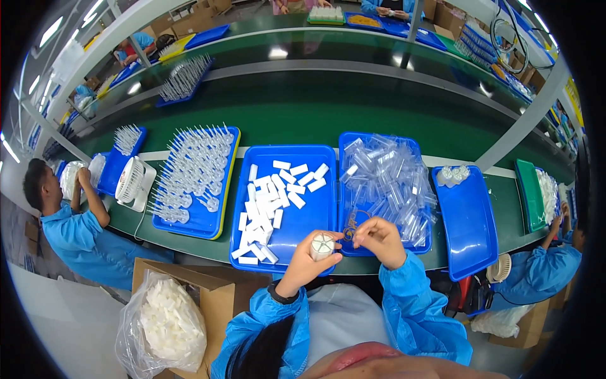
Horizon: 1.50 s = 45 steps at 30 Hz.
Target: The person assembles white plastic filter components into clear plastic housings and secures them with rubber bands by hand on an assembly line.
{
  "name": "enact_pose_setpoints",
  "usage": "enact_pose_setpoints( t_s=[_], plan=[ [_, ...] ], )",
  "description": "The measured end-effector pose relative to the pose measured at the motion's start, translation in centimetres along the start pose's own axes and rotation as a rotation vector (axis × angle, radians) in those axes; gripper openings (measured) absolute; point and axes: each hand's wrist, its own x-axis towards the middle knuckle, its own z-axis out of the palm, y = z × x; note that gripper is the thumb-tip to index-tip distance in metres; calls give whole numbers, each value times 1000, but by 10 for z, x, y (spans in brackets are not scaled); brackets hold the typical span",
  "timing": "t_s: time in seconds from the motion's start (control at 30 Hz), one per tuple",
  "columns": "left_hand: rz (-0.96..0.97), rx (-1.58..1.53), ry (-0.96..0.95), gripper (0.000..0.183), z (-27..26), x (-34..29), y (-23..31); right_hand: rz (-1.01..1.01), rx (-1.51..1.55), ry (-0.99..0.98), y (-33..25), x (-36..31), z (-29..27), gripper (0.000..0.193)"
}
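Observation:
My left hand (302, 265) is closed around a white round bundle (322, 244), its end turned up and split by thin lines into wedges like a star. Just right of it, my right hand (384, 243) has thumb and fingers pinched together; whatever they hold, if anything, is too small to make out. Some tan rubber bands (355, 222) lie beside those fingers, at the near left of a blue tray (346, 140) piled with clear plastic tubes (388, 180). Left of that, another blue tray (309, 218) holds many short white pieces (262, 201).
At right, a blue tray (467, 221) carries a few white round bundles (453, 175). At left stand a tray of clear stemmed parts (196, 164) and a white fan (134, 183). A carton with a bag of white pieces (169, 319) is below left. Co-workers sit on both sides.

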Motion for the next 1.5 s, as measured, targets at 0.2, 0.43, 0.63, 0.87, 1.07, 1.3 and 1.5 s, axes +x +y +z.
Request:
enact_pose_setpoints(
  t_s=[0.2,0.43,0.63,0.87,1.07,1.3,1.5],
  plan=[
    [-36,60,11,36,1,-2,-10,45,92,-174,2,-4,8,16],
    [-78,-72,62,38,1,-5,-18,129,187,-100,3,-13,18,5],
    [-117,81,-51,47,5,-8,-14,-101,56,-62,7,-9,-3,18],
    [6,553,-73,113,15,-6,-15,-211,-864,-367,-45,-5,24,40],
    [-59,365,-89,114,16,-15,-14,-357,-662,-550,-21,1,15,59],
    [-121,-246,-71,85,-8,-19,-21,-426,-855,-389,-18,-13,3,12],
    [-34,-521,85,67,8,-20,-23,-638,-233,-407,2,-21,17,24]
  ],
)
